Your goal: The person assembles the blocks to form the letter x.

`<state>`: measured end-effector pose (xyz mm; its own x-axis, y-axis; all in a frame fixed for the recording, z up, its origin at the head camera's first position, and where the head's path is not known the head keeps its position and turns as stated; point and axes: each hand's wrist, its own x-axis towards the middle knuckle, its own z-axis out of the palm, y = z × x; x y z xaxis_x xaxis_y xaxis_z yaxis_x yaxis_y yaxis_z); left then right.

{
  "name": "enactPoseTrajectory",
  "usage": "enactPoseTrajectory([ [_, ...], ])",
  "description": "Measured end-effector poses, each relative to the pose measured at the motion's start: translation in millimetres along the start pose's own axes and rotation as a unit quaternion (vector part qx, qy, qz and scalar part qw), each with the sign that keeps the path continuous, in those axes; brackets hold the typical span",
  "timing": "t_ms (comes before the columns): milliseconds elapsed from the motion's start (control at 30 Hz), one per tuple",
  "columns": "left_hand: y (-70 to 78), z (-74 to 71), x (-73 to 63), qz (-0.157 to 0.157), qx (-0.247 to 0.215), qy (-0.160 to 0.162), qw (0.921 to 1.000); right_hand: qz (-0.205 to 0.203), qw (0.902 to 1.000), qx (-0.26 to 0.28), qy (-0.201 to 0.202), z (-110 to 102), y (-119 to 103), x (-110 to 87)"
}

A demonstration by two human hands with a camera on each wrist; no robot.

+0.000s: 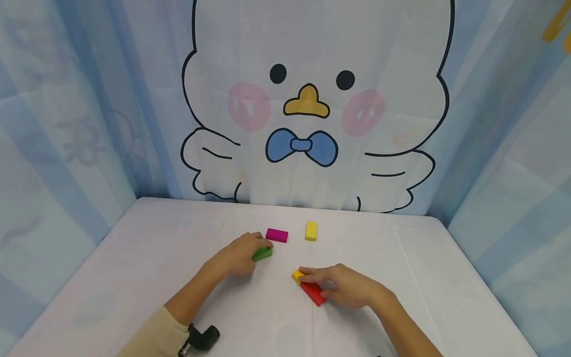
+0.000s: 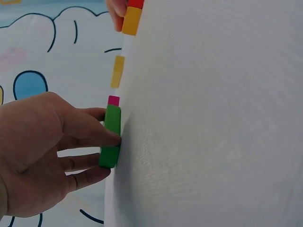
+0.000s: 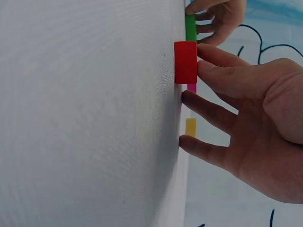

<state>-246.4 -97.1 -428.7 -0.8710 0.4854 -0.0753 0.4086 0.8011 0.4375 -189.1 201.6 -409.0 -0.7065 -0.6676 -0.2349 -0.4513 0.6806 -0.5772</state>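
Observation:
On the white table, my left hand (image 1: 244, 254) pinches a green block (image 1: 262, 253) between thumb and fingers. The left wrist view shows this green block (image 2: 110, 137) low at the table surface. A magenta block (image 1: 277, 235) lies just beyond the left fingertips. To the right, my right hand (image 1: 345, 285) holds a red block (image 1: 313, 293), thumb at its near end. An orange-yellow block (image 1: 296, 276) adjoins the red one's far end, partly covered by my right fingers. In the right wrist view, two lower fingers reach the tabletop beside the red block (image 3: 185, 63).
A light yellow block (image 1: 311, 231) stands farther back, right of the magenta one. Behind the table (image 1: 383, 248) hangs a curtain (image 1: 308, 183) with a cartoon bird, and pale blue curtains flank both sides. A black device (image 1: 202, 338) sits at my left sleeve.

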Motion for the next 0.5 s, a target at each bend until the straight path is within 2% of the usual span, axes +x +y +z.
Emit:
enactPoseTrajectory([
  [500, 7.9, -3.2, -7.4, -0.006, -0.024, -0.003, 0.9997, 0.003, 1.0000, 0.001, -0.002, 0.7, 1.3, 1.3],
])
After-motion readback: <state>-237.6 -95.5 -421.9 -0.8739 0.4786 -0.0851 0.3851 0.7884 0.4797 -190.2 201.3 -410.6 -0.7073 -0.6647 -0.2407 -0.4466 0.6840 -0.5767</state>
